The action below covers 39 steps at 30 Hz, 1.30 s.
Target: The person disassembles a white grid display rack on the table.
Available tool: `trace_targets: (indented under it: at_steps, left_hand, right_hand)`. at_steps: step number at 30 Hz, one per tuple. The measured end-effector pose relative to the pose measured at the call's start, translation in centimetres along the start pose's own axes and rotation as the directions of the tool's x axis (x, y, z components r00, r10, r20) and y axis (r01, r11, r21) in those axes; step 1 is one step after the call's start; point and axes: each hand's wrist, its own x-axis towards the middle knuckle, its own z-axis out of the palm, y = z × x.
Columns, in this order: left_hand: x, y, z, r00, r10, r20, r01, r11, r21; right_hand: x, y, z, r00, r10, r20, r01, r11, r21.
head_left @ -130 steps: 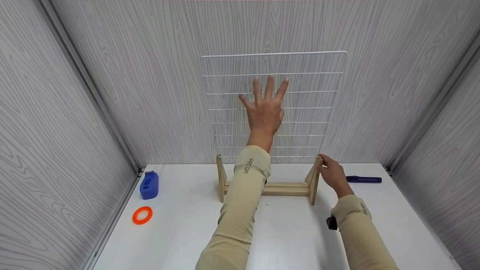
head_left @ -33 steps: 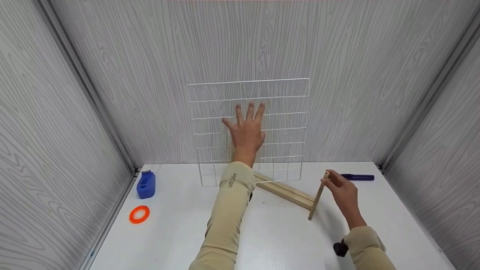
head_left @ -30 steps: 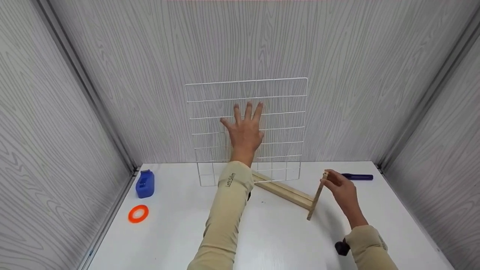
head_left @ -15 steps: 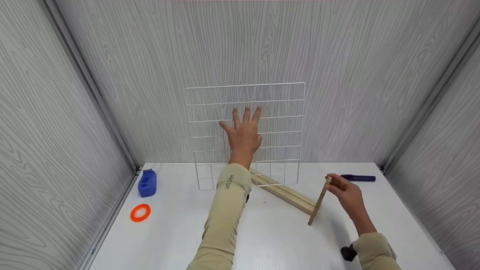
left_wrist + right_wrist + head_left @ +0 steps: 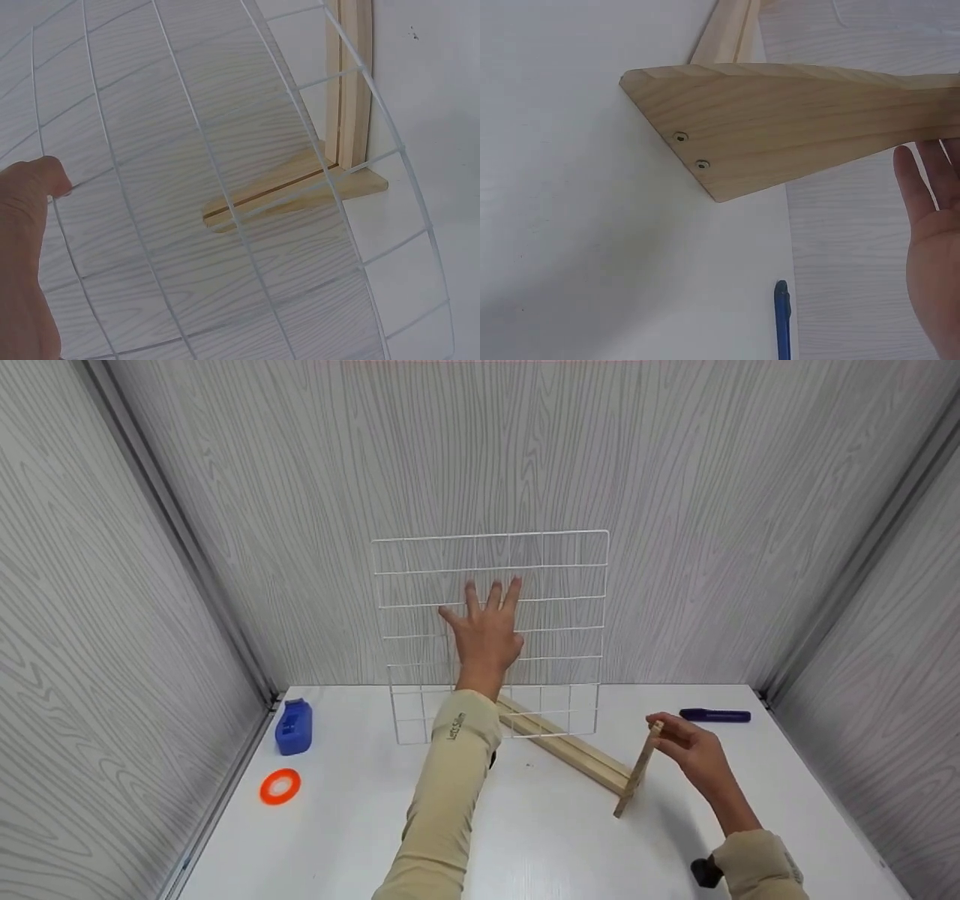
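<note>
A white wire grid [image 5: 555, 585] stands upright on the table against the back wall. My left hand [image 5: 486, 626] presses flat on it with fingers spread; the left wrist view shows the thumb [image 5: 41, 180] on a wire of the grid [image 5: 225, 225]. A wooden stand [image 5: 577, 750] lies slanted on the table, its left end behind the grid. My right hand [image 5: 679, 739] grips the top of the stand's right end piece [image 5: 637, 772]. In the right wrist view that end piece [image 5: 795, 127] fills the frame, with my fingers [image 5: 930, 225] beside it.
A blue marker [image 5: 715, 715] lies at the back right, also seen as a marker [image 5: 781, 319] in the right wrist view. A blue tape dispenser [image 5: 292, 726] and an orange tape ring [image 5: 280, 787] sit at the left edge. Grey panel walls close in on three sides.
The grid, earlier standing in the stand, now rests on the table to the left. The right hand has swung the stand's right end toward me.
</note>
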Motion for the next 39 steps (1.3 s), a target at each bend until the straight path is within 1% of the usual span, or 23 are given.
trace_targets:
  at_steps: [5, 8, 11, 15, 18, 22, 26, 34, 37, 39]
  left_hand:
    - [-0.2, -0.3, 0.2, 1.000, 0.002, 0.015, -0.002, 1.000, -0.009]
    - [-0.2, -0.4, 0.4, 1.000, 0.003, 0.006, -0.002, 1.000, -0.025]
    - [-0.2, -0.7, 0.5, 1.000, 0.002, -0.009, -0.002, 0.999, -0.036]
    - [-0.3, -0.9, 0.5, 1.000, 0.000, -0.009, 0.000, 0.999, -0.037]
    - [-0.5, -1.1, 0.6, 1.000, -0.002, 0.008, 0.002, 1.000, -0.031]
    - [-0.7, -1.2, 0.6, 0.999, 0.007, 0.036, -0.006, 0.999, -0.031]
    - [-0.8, -1.3, 0.6, 0.999, 0.014, 0.044, -0.014, 1.000, -0.015]
    - [-0.8, -1.5, 0.8, 0.999, -0.003, 0.035, 0.003, 1.000, -0.008]
    - [-0.8, -1.4, 0.7, 0.999, -0.002, 0.034, 0.002, 1.000, -0.003]
    - [-0.7, -1.4, 0.7, 1.000, -0.002, 0.022, 0.002, 1.000, 0.002]
  right_hand:
    - [-0.6, -0.2, -0.1, 1.000, -0.021, -0.008, 0.021, 0.999, -0.035]
    - [-1.0, -0.3, -0.3, 1.000, -0.025, 0.001, 0.025, 0.999, -0.047]
    - [-1.2, -0.4, -0.5, 0.998, -0.031, 0.055, 0.033, 0.999, -0.028]
    - [-1.0, -0.6, -0.7, 0.987, -0.045, 0.157, 0.047, 0.999, -0.009]
    - [-1.0, -0.7, -0.7, 0.982, -0.042, 0.184, 0.046, 0.999, -0.016]
    - [-1.2, -0.8, -0.8, 0.987, -0.012, 0.159, 0.014, 1.000, -0.013]
    - [-1.6, -1.0, -0.9, 0.991, 0.004, 0.134, -0.002, 1.000, -0.014]
    - [-2.8, -1.3, -1.0, 0.997, -0.030, 0.070, 0.031, 0.999, -0.019]
    - [-3.2, -1.3, -1.0, 0.998, -0.046, 0.031, 0.048, 0.998, -0.051]
    - [-3.4, -1.4, -1.0, 0.998, -0.055, 0.003, 0.055, 0.995, -0.082]
